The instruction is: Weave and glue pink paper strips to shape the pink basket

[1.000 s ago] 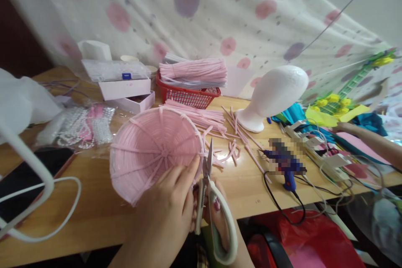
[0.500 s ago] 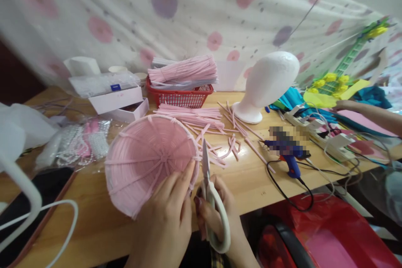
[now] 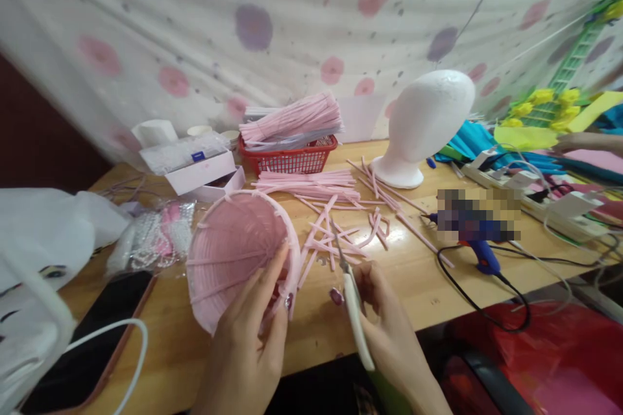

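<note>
Ahead, pink basket (image 3: 219, 279), rim (image 3: 293, 243) in curled left hand (image 3: 249, 331), right hand (image 3: 387, 314) snug round scissors (image 3: 352, 298)

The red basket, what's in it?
Bundled pink strips lie across the top of the red basket, with greyish ones showing beneath. What lies deeper is covered.

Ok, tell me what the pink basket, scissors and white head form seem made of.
Pink basket: perhaps fuzzy craft stems, matt, resembling the pink strips nearby.
Scissors: likely metal blades, narrow and grey; smooth pale handles, perhaps plastic.
White head form: maybe foam, smooth with a faint sheen, given its even, seamless-looking surface.
</note>
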